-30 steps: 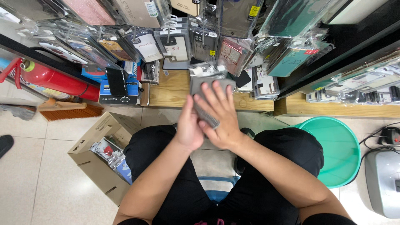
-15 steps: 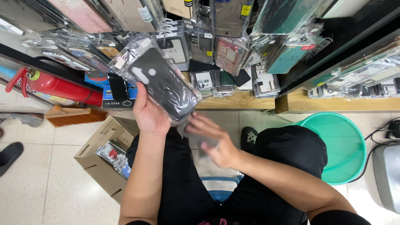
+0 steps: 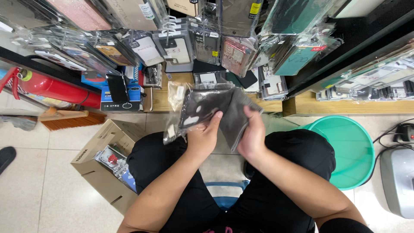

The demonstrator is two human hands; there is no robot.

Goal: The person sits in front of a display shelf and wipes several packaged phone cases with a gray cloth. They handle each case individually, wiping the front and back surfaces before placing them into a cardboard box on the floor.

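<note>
My left hand point(image 3: 202, 138) grips a dark phone case in a clear plastic sleeve point(image 3: 196, 110), tilted in front of my knees. My right hand point(image 3: 253, 136) holds a grey cloth point(image 3: 235, 114) pressed against the right side of that sleeve. Both hands are close together over my lap, just below the wooden shelf edge point(image 3: 161, 101). Part of the sleeve's clear flap sticks out to the upper left of the case.
Many packaged phone cases point(image 3: 207, 41) hang on racks ahead. A cardboard box point(image 3: 101, 172) with packaged items stands at my left. A green plastic basin point(image 3: 349, 151) sits at the right, a red fire extinguisher point(image 3: 54, 88) and a broom point(image 3: 71, 118) at the far left.
My left hand has lowered the sleeved case from up near the racks to my lap. My right hand has brought the grey cloth up against it.
</note>
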